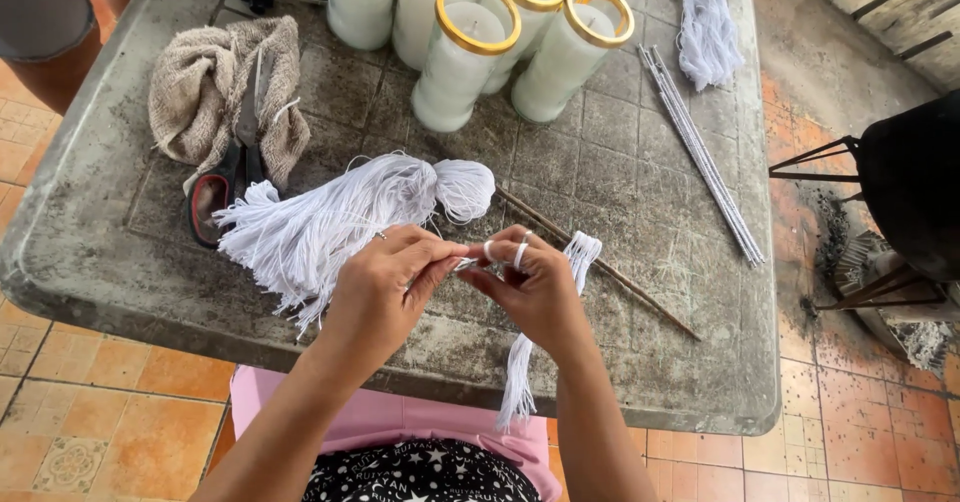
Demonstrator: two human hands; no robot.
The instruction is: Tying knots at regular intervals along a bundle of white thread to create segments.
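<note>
Centrally, left hand (385, 282) and right hand (530, 282) pinch, seemingly, white string (520, 362) near table edge (640, 407).

Five glass candles (465, 52), three white string bundles (330, 217), one pair of scissors (225, 177), one burlap cloth (205, 87).

We see a worn grey table (90, 212) with a grid-patterned top, stained and scuffed. Beneath it lies an orange tiled floor (150, 432), one patterned tile (70, 462) at lower left. On the right, soot darkens the tiles beside a black metal stand (900, 192). Daylight is soft.
</note>
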